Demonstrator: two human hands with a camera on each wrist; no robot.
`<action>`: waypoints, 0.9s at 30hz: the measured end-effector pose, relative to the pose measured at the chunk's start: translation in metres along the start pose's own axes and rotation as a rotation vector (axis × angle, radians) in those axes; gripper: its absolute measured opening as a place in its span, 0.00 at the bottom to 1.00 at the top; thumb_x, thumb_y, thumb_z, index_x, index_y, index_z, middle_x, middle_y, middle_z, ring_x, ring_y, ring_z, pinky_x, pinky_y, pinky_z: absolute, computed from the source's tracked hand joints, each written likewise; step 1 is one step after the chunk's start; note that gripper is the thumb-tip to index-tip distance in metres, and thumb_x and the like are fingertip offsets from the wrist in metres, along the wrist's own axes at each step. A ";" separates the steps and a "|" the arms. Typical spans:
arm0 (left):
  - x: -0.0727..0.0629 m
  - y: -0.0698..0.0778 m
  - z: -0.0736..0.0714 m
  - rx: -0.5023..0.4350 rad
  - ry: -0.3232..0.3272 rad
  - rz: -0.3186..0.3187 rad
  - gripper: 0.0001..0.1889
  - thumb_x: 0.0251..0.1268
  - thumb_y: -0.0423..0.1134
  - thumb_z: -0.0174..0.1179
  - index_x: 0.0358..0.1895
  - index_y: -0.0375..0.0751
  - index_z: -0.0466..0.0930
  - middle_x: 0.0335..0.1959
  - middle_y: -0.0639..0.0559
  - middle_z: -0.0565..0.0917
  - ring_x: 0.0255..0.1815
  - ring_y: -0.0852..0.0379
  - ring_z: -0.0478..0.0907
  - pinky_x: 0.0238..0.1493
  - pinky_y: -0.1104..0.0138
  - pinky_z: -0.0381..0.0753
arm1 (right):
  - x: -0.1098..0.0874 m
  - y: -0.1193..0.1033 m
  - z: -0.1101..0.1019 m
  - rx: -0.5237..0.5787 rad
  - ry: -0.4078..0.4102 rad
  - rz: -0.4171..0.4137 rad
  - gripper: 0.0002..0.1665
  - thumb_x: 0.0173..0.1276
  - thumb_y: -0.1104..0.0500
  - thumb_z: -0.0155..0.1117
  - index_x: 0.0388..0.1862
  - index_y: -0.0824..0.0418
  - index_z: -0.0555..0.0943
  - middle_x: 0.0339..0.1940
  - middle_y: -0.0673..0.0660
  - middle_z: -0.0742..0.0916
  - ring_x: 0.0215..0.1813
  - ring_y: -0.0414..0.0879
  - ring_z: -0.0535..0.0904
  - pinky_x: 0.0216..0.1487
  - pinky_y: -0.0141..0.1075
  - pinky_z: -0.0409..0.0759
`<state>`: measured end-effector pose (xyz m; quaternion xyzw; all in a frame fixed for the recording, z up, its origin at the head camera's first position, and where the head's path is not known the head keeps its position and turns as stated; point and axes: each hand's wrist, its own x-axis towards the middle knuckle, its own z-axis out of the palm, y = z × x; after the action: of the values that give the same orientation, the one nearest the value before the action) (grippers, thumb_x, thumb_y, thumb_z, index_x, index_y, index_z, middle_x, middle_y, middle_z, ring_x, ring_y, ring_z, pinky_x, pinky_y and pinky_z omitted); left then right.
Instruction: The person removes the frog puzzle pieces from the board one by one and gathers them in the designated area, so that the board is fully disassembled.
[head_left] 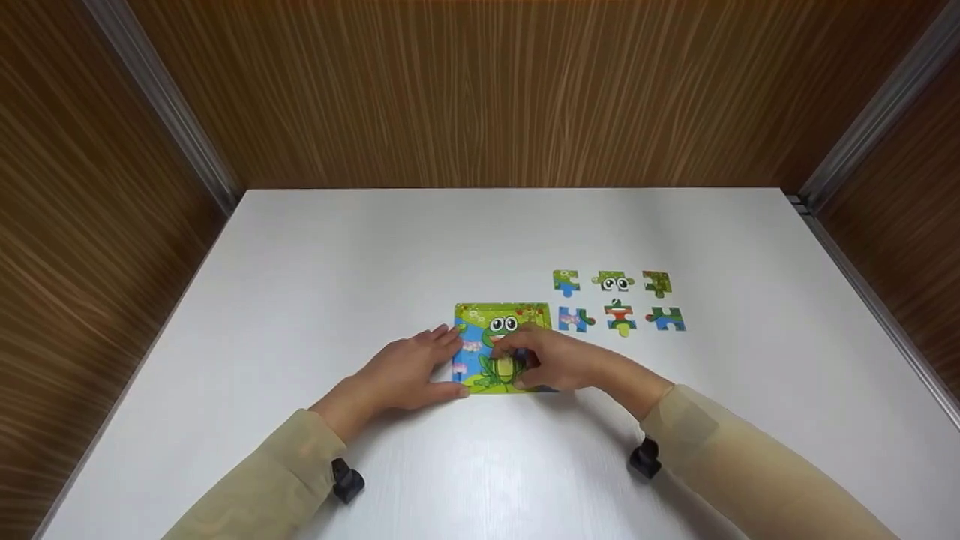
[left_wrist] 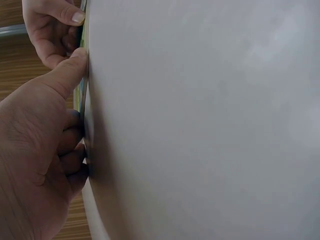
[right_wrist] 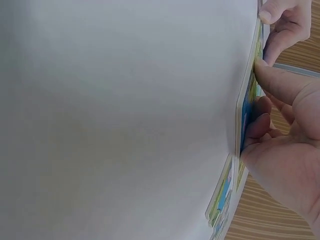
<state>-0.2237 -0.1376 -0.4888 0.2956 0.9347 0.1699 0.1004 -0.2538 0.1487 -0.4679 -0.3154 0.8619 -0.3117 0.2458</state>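
Note:
A frog jigsaw board [head_left: 502,309] lies on the white table, its printed frog facing up. My left hand [head_left: 411,369] rests at the board's left side, thumb on the near left corner and fingers along the left edge. Over the right half reaches my right hand [head_left: 559,358], with thumb and index finger pinching the frog-belly puzzle piece [head_left: 506,367] between them. Its other fingers curl under the palm, over the board's right part. Both wrist views look low along the tabletop, showing the left thumb [left_wrist: 75,60] and the right thumb [right_wrist: 265,72] at the board's near edge.
Several loose puzzle pieces lie in two rows right of the board, among them one with frog eyes [head_left: 615,283] and one with a red mouth [head_left: 620,315]. A wood-grain panel [head_left: 480,97] rises behind the white table [head_left: 337,247], with more panels at both sides.

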 end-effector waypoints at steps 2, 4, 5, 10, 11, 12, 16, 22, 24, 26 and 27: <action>0.000 0.000 0.000 -0.001 0.002 0.001 0.44 0.73 0.64 0.62 0.80 0.36 0.68 0.82 0.41 0.65 0.83 0.39 0.60 0.77 0.43 0.66 | 0.000 0.000 0.000 -0.003 0.001 -0.007 0.27 0.72 0.65 0.73 0.68 0.53 0.83 0.74 0.57 0.78 0.71 0.52 0.72 0.75 0.53 0.69; -0.001 0.000 0.000 -0.004 0.003 0.003 0.44 0.73 0.64 0.63 0.80 0.36 0.68 0.82 0.41 0.65 0.83 0.39 0.60 0.77 0.43 0.66 | 0.000 -0.001 0.001 -0.004 0.001 -0.021 0.27 0.72 0.66 0.73 0.68 0.54 0.83 0.72 0.56 0.79 0.69 0.52 0.73 0.76 0.54 0.69; -0.001 0.000 0.000 -0.002 0.003 0.004 0.44 0.73 0.64 0.63 0.80 0.36 0.68 0.82 0.41 0.65 0.83 0.39 0.60 0.77 0.43 0.66 | 0.000 -0.001 0.001 -0.001 0.000 -0.030 0.26 0.72 0.66 0.73 0.67 0.54 0.82 0.70 0.55 0.80 0.68 0.52 0.73 0.75 0.54 0.70; -0.001 0.000 0.000 0.003 0.009 0.009 0.44 0.73 0.64 0.62 0.80 0.35 0.68 0.82 0.40 0.65 0.83 0.38 0.60 0.78 0.44 0.65 | 0.002 -0.001 0.001 0.024 0.003 -0.077 0.26 0.70 0.69 0.73 0.64 0.56 0.81 0.57 0.53 0.81 0.59 0.51 0.73 0.68 0.50 0.72; -0.001 0.000 0.000 0.004 0.010 0.009 0.44 0.73 0.64 0.62 0.80 0.35 0.68 0.82 0.40 0.65 0.83 0.38 0.60 0.78 0.44 0.65 | 0.002 -0.001 0.002 0.026 0.004 -0.082 0.25 0.69 0.70 0.73 0.63 0.56 0.80 0.55 0.52 0.80 0.58 0.50 0.73 0.66 0.49 0.72; -0.001 0.000 0.000 0.004 0.009 0.007 0.44 0.73 0.64 0.62 0.80 0.35 0.68 0.82 0.41 0.65 0.83 0.38 0.60 0.78 0.44 0.65 | 0.003 -0.001 0.002 0.029 0.004 -0.088 0.25 0.69 0.70 0.73 0.63 0.56 0.80 0.55 0.52 0.80 0.57 0.50 0.73 0.64 0.48 0.73; -0.001 0.000 0.000 0.000 0.002 0.001 0.45 0.72 0.65 0.62 0.80 0.36 0.67 0.82 0.41 0.65 0.83 0.38 0.60 0.78 0.44 0.65 | 0.003 0.001 0.002 0.035 0.006 -0.107 0.25 0.69 0.70 0.73 0.63 0.57 0.80 0.52 0.52 0.81 0.52 0.50 0.73 0.55 0.43 0.74; 0.000 0.000 0.000 0.002 -0.003 -0.005 0.45 0.73 0.65 0.62 0.81 0.37 0.67 0.82 0.42 0.64 0.83 0.39 0.59 0.78 0.44 0.64 | 0.002 0.004 0.003 0.051 0.019 -0.128 0.25 0.70 0.69 0.72 0.63 0.56 0.80 0.49 0.52 0.81 0.47 0.49 0.72 0.48 0.39 0.73; 0.000 0.000 0.000 0.000 -0.002 -0.005 0.45 0.73 0.65 0.62 0.81 0.37 0.67 0.82 0.42 0.64 0.83 0.39 0.59 0.78 0.44 0.64 | 0.002 0.005 0.004 0.052 0.021 -0.134 0.25 0.70 0.69 0.72 0.63 0.55 0.80 0.48 0.52 0.81 0.46 0.48 0.72 0.47 0.38 0.72; 0.000 -0.001 0.001 0.001 0.000 -0.005 0.45 0.73 0.65 0.62 0.81 0.37 0.67 0.82 0.42 0.64 0.83 0.39 0.59 0.78 0.44 0.64 | 0.002 0.006 0.005 0.052 0.022 -0.139 0.25 0.70 0.68 0.73 0.63 0.55 0.80 0.47 0.53 0.81 0.44 0.47 0.72 0.45 0.37 0.72; 0.000 -0.001 0.001 0.000 0.000 -0.004 0.45 0.73 0.65 0.62 0.81 0.37 0.67 0.82 0.42 0.64 0.83 0.39 0.59 0.78 0.44 0.64 | 0.001 0.007 0.005 0.048 0.023 -0.142 0.25 0.70 0.67 0.74 0.63 0.55 0.81 0.47 0.54 0.81 0.43 0.47 0.72 0.44 0.37 0.72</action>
<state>-0.2241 -0.1377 -0.4902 0.2935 0.9354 0.1697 0.1005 -0.2544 0.1500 -0.4764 -0.3660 0.8325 -0.3525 0.2208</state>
